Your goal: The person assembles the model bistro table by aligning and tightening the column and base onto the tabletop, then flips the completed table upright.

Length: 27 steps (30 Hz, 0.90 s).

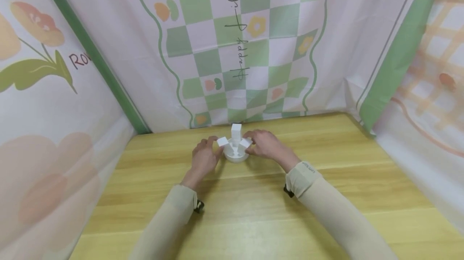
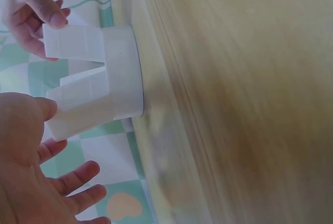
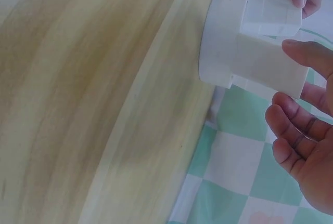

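Note:
A round white dish [image 1: 235, 158] stands on the wooden table near its back edge. Three white rectangular blocks rise from it, leaning outward at left and right. My left hand [image 1: 205, 157] pinches the outer end of the left block [image 1: 222, 142] between thumb and forefinger; its other fingers spread loosely in the left wrist view. On the opposite side, my right hand [image 1: 266, 144] pinches the right block [image 1: 245, 143] the same way. The back block [image 1: 236, 131] stands upright, untouched by either hand. The blocks' lower ends are partly hidden by the dish rim.
The wooden table [image 1: 253, 211] stretches toward me from the dish. Close behind it hangs a green-and-white checked cloth [image 1: 232, 50]. Printed cloth walls close off the left [image 1: 54, 131] and right [image 1: 427, 91] sides.

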Each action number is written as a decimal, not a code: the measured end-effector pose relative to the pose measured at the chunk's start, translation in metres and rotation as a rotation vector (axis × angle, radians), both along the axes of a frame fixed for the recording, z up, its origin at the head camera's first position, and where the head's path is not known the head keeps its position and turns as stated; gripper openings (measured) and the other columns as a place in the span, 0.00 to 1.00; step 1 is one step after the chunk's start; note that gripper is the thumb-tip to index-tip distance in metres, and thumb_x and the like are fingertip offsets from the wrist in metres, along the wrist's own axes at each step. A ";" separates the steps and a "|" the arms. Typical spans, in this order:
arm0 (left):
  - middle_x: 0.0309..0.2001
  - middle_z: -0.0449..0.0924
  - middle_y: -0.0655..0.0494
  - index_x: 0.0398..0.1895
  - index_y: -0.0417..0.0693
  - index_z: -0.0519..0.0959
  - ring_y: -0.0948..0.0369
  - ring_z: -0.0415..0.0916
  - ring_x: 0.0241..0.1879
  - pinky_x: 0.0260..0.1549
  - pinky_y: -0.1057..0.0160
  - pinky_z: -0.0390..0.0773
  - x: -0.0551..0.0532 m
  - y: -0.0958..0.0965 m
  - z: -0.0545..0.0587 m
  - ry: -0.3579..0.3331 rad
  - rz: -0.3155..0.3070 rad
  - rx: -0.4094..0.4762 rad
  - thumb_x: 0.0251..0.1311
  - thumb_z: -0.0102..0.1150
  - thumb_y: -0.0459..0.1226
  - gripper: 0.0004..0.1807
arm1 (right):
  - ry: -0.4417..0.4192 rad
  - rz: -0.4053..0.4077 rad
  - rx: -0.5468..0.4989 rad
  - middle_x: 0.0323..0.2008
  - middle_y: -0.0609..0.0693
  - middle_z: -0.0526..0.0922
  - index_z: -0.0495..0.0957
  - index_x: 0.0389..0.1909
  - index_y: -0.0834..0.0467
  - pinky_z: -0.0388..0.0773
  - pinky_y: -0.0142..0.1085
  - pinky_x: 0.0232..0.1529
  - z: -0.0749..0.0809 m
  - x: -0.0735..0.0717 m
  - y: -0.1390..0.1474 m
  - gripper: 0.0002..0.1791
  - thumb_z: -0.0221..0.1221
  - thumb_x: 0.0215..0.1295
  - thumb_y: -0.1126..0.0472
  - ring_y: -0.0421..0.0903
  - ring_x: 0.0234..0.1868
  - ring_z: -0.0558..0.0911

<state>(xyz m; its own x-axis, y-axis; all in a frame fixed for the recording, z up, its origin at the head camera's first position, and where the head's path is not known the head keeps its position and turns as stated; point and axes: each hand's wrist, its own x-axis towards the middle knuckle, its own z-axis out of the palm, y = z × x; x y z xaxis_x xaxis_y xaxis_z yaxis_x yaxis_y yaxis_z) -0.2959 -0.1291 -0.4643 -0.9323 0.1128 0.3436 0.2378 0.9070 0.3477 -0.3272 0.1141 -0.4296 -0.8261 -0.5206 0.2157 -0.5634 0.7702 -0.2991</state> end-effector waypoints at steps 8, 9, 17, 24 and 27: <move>0.53 0.78 0.39 0.66 0.51 0.68 0.45 0.77 0.52 0.56 0.48 0.76 -0.001 -0.003 -0.001 -0.100 -0.001 0.013 0.71 0.52 0.54 0.28 | -0.078 -0.017 -0.010 0.42 0.56 0.86 0.75 0.62 0.59 0.81 0.46 0.44 -0.006 -0.001 0.005 0.33 0.69 0.57 0.50 0.49 0.41 0.84; 0.54 0.77 0.39 0.67 0.51 0.67 0.45 0.77 0.53 0.57 0.48 0.75 -0.001 -0.003 -0.001 -0.114 -0.003 0.012 0.71 0.52 0.55 0.28 | -0.088 -0.022 -0.005 0.42 0.56 0.86 0.75 0.62 0.59 0.81 0.45 0.44 -0.008 -0.002 0.006 0.33 0.69 0.57 0.50 0.49 0.41 0.84; 0.63 0.73 0.41 0.70 0.48 0.66 0.44 0.72 0.62 0.66 0.43 0.68 -0.003 -0.006 -0.003 -0.240 -0.034 0.015 0.68 0.55 0.57 0.35 | -0.174 -0.045 0.006 0.41 0.55 0.86 0.76 0.61 0.56 0.81 0.44 0.40 -0.020 -0.009 0.011 0.32 0.69 0.58 0.47 0.48 0.39 0.83; 0.65 0.71 0.42 0.69 0.49 0.70 0.44 0.68 0.65 0.66 0.41 0.68 -0.010 -0.010 -0.003 -0.310 -0.097 -0.011 0.64 0.61 0.57 0.35 | -0.189 -0.070 0.032 0.42 0.55 0.86 0.75 0.61 0.58 0.81 0.46 0.43 -0.027 -0.015 0.011 0.34 0.70 0.57 0.47 0.50 0.41 0.84; 0.64 0.71 0.43 0.69 0.50 0.70 0.44 0.68 0.64 0.66 0.42 0.69 -0.013 -0.012 -0.004 -0.332 -0.120 -0.038 0.62 0.62 0.57 0.36 | -0.197 -0.083 0.056 0.41 0.54 0.86 0.75 0.62 0.60 0.81 0.47 0.45 -0.030 -0.016 0.011 0.35 0.70 0.56 0.47 0.51 0.42 0.83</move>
<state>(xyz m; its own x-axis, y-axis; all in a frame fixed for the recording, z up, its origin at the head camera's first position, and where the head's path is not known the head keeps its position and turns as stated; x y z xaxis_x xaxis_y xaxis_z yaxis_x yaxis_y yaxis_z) -0.3094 -0.1409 -0.4680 -0.9717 0.2354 0.0176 0.2234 0.8930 0.3907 -0.3435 0.1246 -0.4592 -0.8900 -0.4556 0.0186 -0.4323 0.8301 -0.3521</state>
